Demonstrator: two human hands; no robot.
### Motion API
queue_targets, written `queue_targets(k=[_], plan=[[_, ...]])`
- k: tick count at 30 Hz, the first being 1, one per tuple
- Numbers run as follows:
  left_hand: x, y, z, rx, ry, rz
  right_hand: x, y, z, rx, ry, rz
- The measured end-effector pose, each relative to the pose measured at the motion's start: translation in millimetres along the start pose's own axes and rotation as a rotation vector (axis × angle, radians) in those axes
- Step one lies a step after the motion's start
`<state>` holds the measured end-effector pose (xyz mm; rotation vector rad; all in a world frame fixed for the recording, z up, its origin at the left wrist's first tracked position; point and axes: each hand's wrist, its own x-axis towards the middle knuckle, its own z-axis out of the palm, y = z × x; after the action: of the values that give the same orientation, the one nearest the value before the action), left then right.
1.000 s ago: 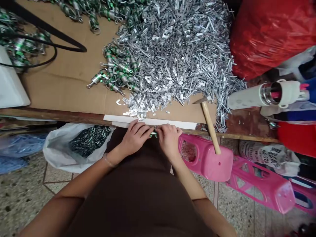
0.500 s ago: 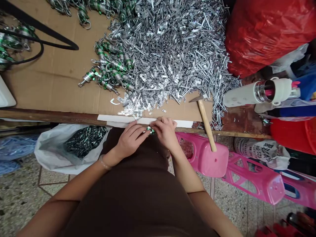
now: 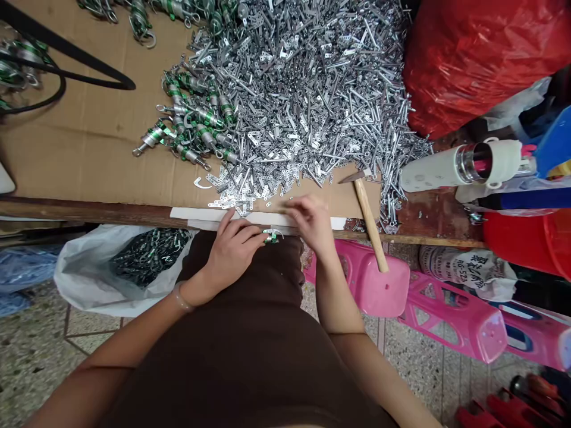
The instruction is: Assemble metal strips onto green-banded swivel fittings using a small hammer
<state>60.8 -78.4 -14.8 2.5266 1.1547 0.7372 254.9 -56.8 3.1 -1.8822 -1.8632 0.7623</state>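
Green-banded metal clip [image 3: 272,236] pinched by curled left hand [image 3: 232,258] just below white paper strip [image 3: 191,213], half-open right hand [image 3: 310,223] too blurred to tell.

A cardboard-covered bench [image 3: 89,154] holds heaped metal links [image 3: 303,101].

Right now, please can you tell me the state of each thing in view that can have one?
Left hand: holding a green metal part.
Right hand: raised, fingers pinched, held thing unclear.
Hammer: lying down, not held.
White bottle: on its side, uncapped.
White bag: open, holding dark parts.
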Motion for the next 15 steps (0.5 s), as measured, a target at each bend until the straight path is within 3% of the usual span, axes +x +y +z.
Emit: queue_targets(k=[3,8,12,15], plan=[[-1,0,0.8,-0.016,-0.005,-0.009,26,12,-7,-0.098,0.058,-0.050],[-1,1,1.7,-0.008,0.011,-0.010,53,11,-11,-0.265,-0.091,-0.139],[-3,1,3.2,-0.030,0.032,-0.030,31,-2,-12,-0.107,-0.071,-0.119],[-3,-1,4.1,-0.076,0.050,-0.027,2,-8,-5,0.045,-0.147,-0.121]])
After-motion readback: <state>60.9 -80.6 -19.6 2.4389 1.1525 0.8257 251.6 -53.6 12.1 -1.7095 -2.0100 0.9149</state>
